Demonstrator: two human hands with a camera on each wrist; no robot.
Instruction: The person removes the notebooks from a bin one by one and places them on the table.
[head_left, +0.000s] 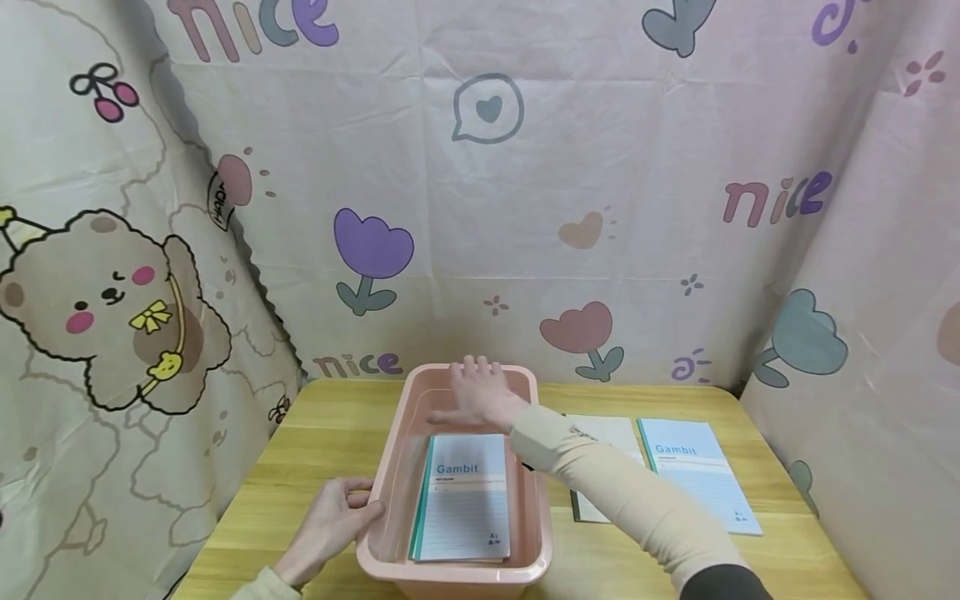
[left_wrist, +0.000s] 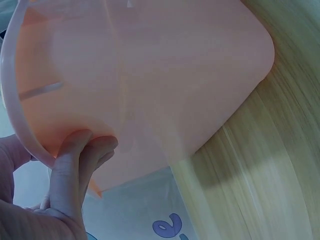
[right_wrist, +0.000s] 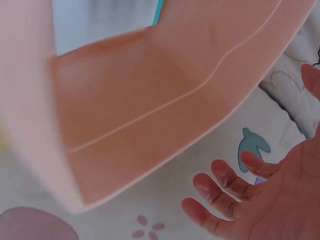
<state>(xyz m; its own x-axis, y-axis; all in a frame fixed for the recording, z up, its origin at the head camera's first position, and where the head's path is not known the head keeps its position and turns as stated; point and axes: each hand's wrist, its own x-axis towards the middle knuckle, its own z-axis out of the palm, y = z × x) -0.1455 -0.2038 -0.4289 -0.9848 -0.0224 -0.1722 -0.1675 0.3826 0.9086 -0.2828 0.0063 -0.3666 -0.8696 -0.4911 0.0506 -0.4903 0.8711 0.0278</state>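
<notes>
A pink plastic bin [head_left: 382, 492] stands on the table in front of me. Inside it lies a light blue notebook [head_left: 468, 508] with a teal spine and the word Gambit on its cover; a second teal edge at its left hints at another below. My left hand [head_left: 330, 521] pinches the bin's left rim, thumb over the edge and fingers against the outer wall [left_wrist: 165, 85]. Over the far end of the bin is my right hand [head_left: 483, 396], fingers spread and holding nothing. In the right wrist view the right hand [right_wrist: 270, 195] appears apart from the rim.
Right of the bin, a light blue Gambit notebook [head_left: 697, 475] lies on the wooden table [head_left: 337, 433]. Beside it lies a cream-covered notebook [head_left: 611, 429], partly hidden by my right forearm. A patterned curtain [head_left: 480, 208] hangs behind and along both sides of the table.
</notes>
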